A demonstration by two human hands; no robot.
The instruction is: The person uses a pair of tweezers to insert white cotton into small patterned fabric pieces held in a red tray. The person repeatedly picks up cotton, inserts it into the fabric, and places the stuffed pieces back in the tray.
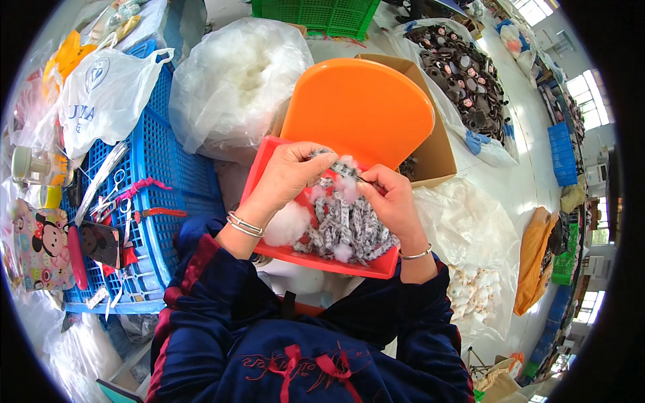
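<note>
Above a red tray (pixel 322 260), my left hand (pixel 290 176) pinches one end of a small grey fuzzy plush piece (pixel 344 165). My right hand (pixel 393 201) is closed at the piece's other end, thumb and forefinger together on a thin dark stick-like thing (pixel 363 179) whose kind is too small to tell. Many similar grey-and-white plush pieces (pixel 353 225) lie heaped in the tray below. A tuft of white stuffing (pixel 289 224) rests at the tray's left, by my left wrist, and smaller wisps cling among the pieces.
An orange chair back (pixel 356 107) stands just beyond the tray, a cardboard box (pixel 437 158) behind it. Clear bags hold white stuffing (pixel 245 77) and pale small pieces (pixel 474 295). At left, a blue crate (pixel 191 178) carries scissors (pixel 111 195). Dark plush pieces (pixel 460 74) fill another bag.
</note>
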